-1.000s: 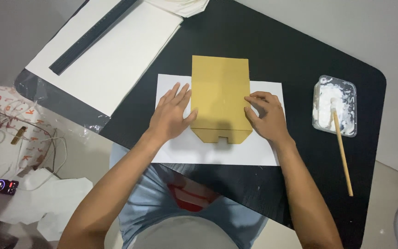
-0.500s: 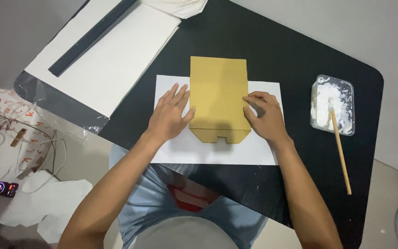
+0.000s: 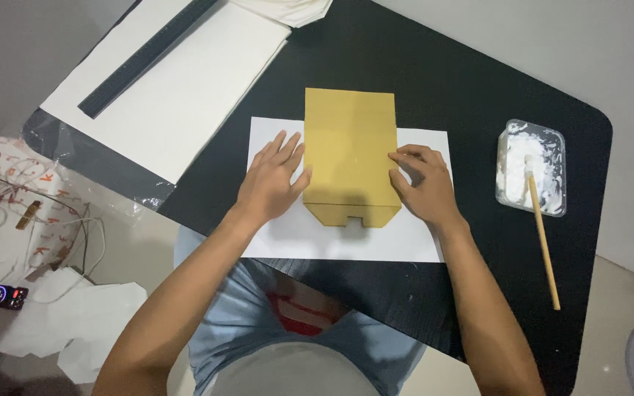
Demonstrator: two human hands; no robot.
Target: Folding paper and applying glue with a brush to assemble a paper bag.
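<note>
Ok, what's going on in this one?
A person presses both hands on a folded brown paper piece lying on a white sheet on a black table. The left hand lies flat at its left edge, the right hand at its right edge. A clear tub of white paste with a wooden stick sits to the right; a dark ruler lies on white board at upper left.
</note>
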